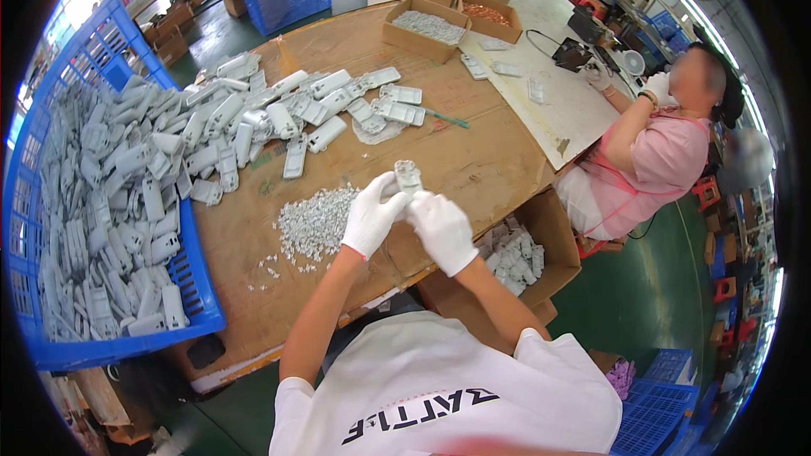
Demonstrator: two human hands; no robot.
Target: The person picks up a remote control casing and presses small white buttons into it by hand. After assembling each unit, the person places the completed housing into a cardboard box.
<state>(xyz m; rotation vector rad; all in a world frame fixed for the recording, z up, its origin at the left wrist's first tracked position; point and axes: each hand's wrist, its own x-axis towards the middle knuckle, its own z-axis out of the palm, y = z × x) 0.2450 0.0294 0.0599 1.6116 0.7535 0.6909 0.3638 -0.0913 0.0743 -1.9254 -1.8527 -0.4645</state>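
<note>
Both my hands wear white gloves and meet above the cardboard-covered table. Between them a white plastic casing stands up, its moulded inner side showing. My left hand grips it from the left, thumb and fingers closed at its edge. My right hand is closed around its lower end; whether a small part is also in those fingers is hidden. Just left of my left hand lies a heap of tiny whitish parts. Farther off, many loose white casings spread across the table.
A blue crate full of casings stands at the left. A cardboard box holding white pieces sits below the table edge at my right. Boxes of small grey parts and copper-coloured parts are at the back. A co-worker in pink sits right.
</note>
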